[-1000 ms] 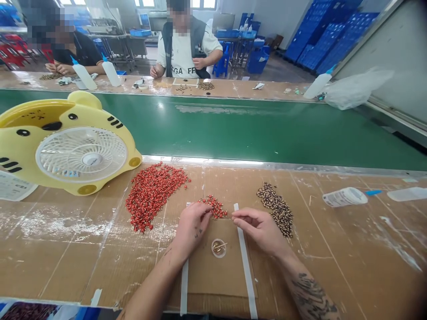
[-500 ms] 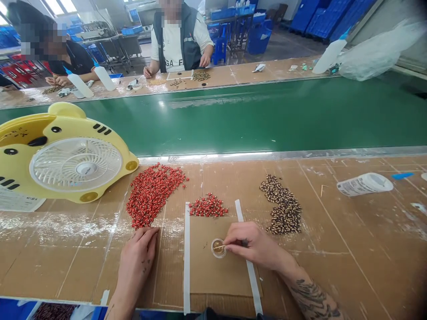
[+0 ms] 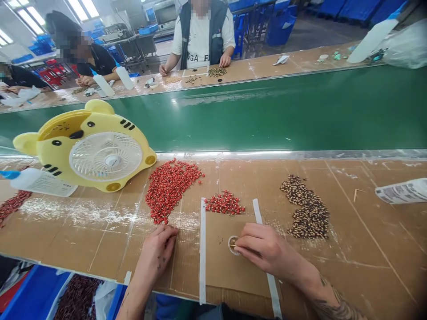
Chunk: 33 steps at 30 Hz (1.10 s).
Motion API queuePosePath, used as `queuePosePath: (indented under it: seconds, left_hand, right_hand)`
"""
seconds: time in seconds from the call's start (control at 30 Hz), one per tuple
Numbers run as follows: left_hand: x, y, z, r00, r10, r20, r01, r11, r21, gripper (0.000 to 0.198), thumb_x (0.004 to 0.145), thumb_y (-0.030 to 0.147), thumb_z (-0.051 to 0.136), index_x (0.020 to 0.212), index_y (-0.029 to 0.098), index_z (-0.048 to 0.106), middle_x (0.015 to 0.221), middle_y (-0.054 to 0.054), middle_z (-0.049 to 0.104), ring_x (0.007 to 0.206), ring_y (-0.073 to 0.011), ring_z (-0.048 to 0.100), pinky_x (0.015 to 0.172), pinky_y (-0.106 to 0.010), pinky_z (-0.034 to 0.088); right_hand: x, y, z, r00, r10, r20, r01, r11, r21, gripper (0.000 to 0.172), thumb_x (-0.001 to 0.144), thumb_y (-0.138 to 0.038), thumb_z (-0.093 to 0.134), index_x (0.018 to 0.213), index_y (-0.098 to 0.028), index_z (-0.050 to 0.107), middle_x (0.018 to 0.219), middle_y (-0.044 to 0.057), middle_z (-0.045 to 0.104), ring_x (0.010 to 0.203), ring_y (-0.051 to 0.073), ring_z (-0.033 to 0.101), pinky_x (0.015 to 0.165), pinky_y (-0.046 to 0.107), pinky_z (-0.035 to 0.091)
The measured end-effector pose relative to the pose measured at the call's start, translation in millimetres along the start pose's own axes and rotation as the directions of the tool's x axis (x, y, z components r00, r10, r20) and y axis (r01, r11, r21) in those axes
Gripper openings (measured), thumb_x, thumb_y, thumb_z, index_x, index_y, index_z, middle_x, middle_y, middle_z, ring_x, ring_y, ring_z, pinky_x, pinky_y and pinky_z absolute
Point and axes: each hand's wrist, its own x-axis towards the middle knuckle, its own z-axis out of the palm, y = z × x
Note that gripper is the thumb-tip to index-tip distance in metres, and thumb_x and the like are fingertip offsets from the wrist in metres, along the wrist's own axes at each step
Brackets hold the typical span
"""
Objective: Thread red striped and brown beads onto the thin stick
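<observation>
My right hand (image 3: 267, 246) pinches a thin wooden toothpick (image 3: 232, 245), its end inside a small round clear cup (image 3: 229, 250). My fingers cover part of the cup's right side. Under it lies a brown cardboard sheet (image 3: 238, 278), edged by a white tape strip (image 3: 203, 258) on the left and another on the right. My left hand (image 3: 156, 251) rests with its fingers closed just below a large heap of small red pieces (image 3: 171, 189); whatever is between the fingertips is hidden. A smaller heap of red pieces (image 3: 225, 203) sits at the sheet's top edge.
Dark-and-tan pieces (image 3: 310, 213) lie to the right. A yellow animal-shaped fan (image 3: 133, 153) and a squeeze bottle (image 3: 43, 182) stand left; a white bottle (image 3: 403, 191) lies far right. Beyond the green belt (image 3: 250, 115), other people sit at a table. Blue bins (image 3: 43, 289) are below left.
The view has swung left, so the table's things appear farther right and the squeeze bottle shows. My right fingers now cover more of the cup. My left hand stays beside the large red heap.
</observation>
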Motion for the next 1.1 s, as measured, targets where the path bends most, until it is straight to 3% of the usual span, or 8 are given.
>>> queuePosePath:
  seconds: [0.23, 0.4, 0.57, 0.67, 0.73, 0.8, 0.97, 1.1]
  left_hand:
    - [-5, 1, 6.7, 0.991, 0.006, -0.133, -0.020, 0.994, -0.109, 0.020, 0.091, 0.020, 0.054, 0.091, 0.023, 0.074, 0.094, -0.006, 0.077, 0.085, -0.0219, 0.074, 0.076, -0.030, 0.057]
    - [1, 27, 13.2, 0.970, -0.094, -0.226, -0.003, 0.918, -0.396, 0.010, 0.086, 0.021, 0.066, 0.084, 0.022, 0.076, 0.084, -0.005, 0.075, 0.080, -0.0202, 0.071, 0.072, -0.028, 0.057]
    - [14, 68, 38.6, 0.978, -0.195, -0.079, 0.059, 0.616, -0.786, 0.008, 0.080, 0.020, 0.073, 0.078, 0.019, 0.080, 0.085, -0.008, 0.075, 0.075, -0.0192, 0.070, 0.064, -0.025, 0.057]
    - [18, 85, 56.9, 0.966, -0.248, 0.067, 0.167, 0.410, -0.897, 0.008, 0.077, 0.024, 0.077, 0.079, 0.018, 0.081, 0.079, -0.008, 0.077, 0.067, -0.0183, 0.071, 0.063, -0.026, 0.058]
    - [19, 90, 66.0, 0.948, -0.281, 0.147, 0.240, 0.332, -0.912, 0.011, 0.075, 0.028, 0.079, 0.080, 0.018, 0.081, 0.074, -0.007, 0.078, 0.064, -0.0182, 0.072, 0.063, -0.026, 0.058]
    - [18, 92, 71.4, 0.936, -0.299, 0.186, 0.280, 0.311, -0.908, 0.014, 0.074, 0.030, 0.080, 0.080, 0.017, 0.081, 0.071, -0.007, 0.079, 0.064, -0.0183, 0.073, 0.063, -0.025, 0.058]
    - [19, 90, 73.4, 0.928, -0.318, 0.197, 0.301, 0.321, -0.898, 0.018, 0.073, 0.032, 0.081, 0.080, 0.016, 0.081, 0.067, -0.007, 0.079, 0.060, -0.0187, 0.073, 0.061, -0.025, 0.058]
    - [20, 91, 73.0, 0.928, -0.308, 0.209, 0.302, 0.295, -0.907, 0.016, 0.073, 0.031, 0.082, 0.081, 0.017, 0.082, 0.068, -0.007, 0.080, 0.061, -0.0183, 0.074, 0.061, -0.024, 0.059]
  right_hand:
    - [0, 4, -1, 0.998, 0.020, -0.058, -0.024, 0.998, -0.064, 0.030, 0.102, -0.021, 0.049, 0.081, -0.016, 0.070, 0.072, 0.005, 0.061, 0.068, 0.016, 0.053, 0.062, 0.029, 0.039]
    - [0, 2, -4, 1.000, -0.001, -0.021, -0.001, 0.996, -0.095, 0.034, 0.102, -0.022, 0.048, 0.075, -0.016, 0.067, 0.068, 0.004, 0.058, 0.064, 0.016, 0.050, 0.060, 0.029, 0.037]
    - [2, 1, -3, 1.000, -0.006, -0.030, 0.002, 0.993, -0.118, 0.033, 0.102, -0.021, 0.048, 0.075, -0.017, 0.066, 0.068, 0.003, 0.057, 0.064, 0.016, 0.050, 0.061, 0.028, 0.036]
    - [2, 1, -4, 0.998, 0.009, -0.055, -0.015, 0.994, -0.108, 0.033, 0.102, -0.021, 0.047, 0.076, -0.017, 0.067, 0.068, 0.004, 0.057, 0.065, 0.016, 0.050, 0.060, 0.028, 0.036]
    - [2, 0, -6, 0.999, 0.011, -0.035, -0.014, 0.997, -0.072, 0.033, 0.102, -0.022, 0.047, 0.076, -0.017, 0.067, 0.067, 0.004, 0.057, 0.064, 0.016, 0.050, 0.059, 0.028, 0.036]
    - [1, -1, -9, 0.999, 0.027, -0.037, -0.027, 1.000, 0.007, 0.032, 0.101, -0.023, 0.048, 0.076, -0.017, 0.067, 0.067, 0.003, 0.059, 0.064, 0.015, 0.051, 0.059, 0.027, 0.037]
    - [0, -5, -13, 0.952, 0.212, -0.221, -0.142, 0.945, 0.295, 0.024, 0.097, -0.027, 0.058, 0.077, -0.017, 0.068, 0.064, 0.001, 0.060, 0.058, 0.013, 0.052, 0.055, 0.025, 0.039]
    - [4, -8, -9, 0.918, 0.291, -0.269, -0.180, 0.911, 0.370, 0.027, 0.096, -0.030, 0.059, 0.074, -0.018, 0.069, 0.062, 0.001, 0.059, 0.056, 0.013, 0.051, 0.054, 0.025, 0.038]
